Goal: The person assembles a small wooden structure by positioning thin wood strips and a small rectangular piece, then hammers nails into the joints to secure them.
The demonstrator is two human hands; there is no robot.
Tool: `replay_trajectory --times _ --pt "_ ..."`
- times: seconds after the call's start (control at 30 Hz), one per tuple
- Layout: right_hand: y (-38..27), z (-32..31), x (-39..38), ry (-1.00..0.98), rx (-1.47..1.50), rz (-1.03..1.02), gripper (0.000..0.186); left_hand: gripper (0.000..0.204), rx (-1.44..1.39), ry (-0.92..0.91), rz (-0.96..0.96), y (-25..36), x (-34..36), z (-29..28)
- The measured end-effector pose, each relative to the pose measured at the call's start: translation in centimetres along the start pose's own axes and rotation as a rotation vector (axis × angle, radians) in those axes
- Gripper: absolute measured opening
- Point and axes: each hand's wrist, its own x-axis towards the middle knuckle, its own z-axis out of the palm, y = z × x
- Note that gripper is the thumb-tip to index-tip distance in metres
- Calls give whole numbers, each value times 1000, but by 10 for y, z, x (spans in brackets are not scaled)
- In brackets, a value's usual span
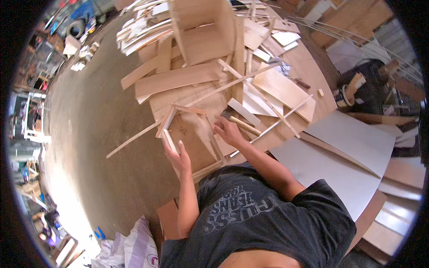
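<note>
A small house-shaped wooden frame [190,109], with a pointed top and a strip along its near end, lies on the plywood worktable in front of me. My left hand [179,158] grips its left side, thumb raised and fingers along the outer strip. My right hand [228,131] is at the frame's right side with the fingers bent together; whatever they pinch is too small to make out. Just beside that hand lies a hammer [245,127] with a wooden handle and a dark head. A long thin wooden strip [134,139] sticks out past the table's left edge.
Beyond the frame stands an open wooden box [203,40] among piled boards and offcuts [147,33]. Crossed strips [263,105] and a pale board [286,94] lie to the right. Large grey panels [330,156] are close at my right. White sacks [136,245] rest on the floor at lower left.
</note>
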Motion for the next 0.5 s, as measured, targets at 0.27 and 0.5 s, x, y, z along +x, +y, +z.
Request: replay_trajectory --times 0.27,0.5 --pt "45 -108 -58 137 8 131 45 50 -232 -524 183 104 -81 73" --pt "94 -208 -68 281 -4 173 43 41 -116 -707 272 155 -109 157"
